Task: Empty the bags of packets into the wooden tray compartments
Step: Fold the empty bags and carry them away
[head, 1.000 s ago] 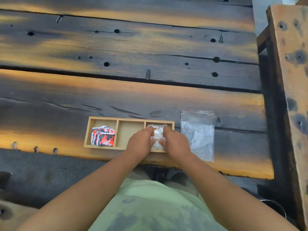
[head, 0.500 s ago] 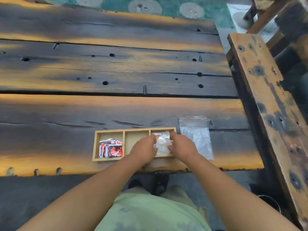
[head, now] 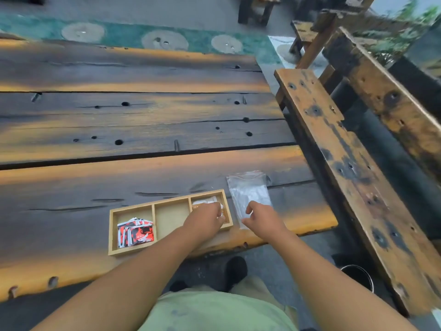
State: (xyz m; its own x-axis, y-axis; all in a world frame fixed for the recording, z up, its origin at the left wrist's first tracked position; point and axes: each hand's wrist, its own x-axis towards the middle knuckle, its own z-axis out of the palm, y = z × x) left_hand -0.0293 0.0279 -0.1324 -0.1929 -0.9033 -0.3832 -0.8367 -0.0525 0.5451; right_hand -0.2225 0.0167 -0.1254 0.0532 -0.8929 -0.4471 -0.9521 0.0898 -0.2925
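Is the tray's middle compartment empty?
Empty: the middle compartment shows only bare wood, no packets.

My left hand (head: 206, 219) sits palm down over the right end compartment of the wooden tray (head: 170, 217), fingers curled downward; I cannot tell if they grip. My right hand (head: 261, 217) hovers just right of the tray, fingers loosely bent, thumb spread.
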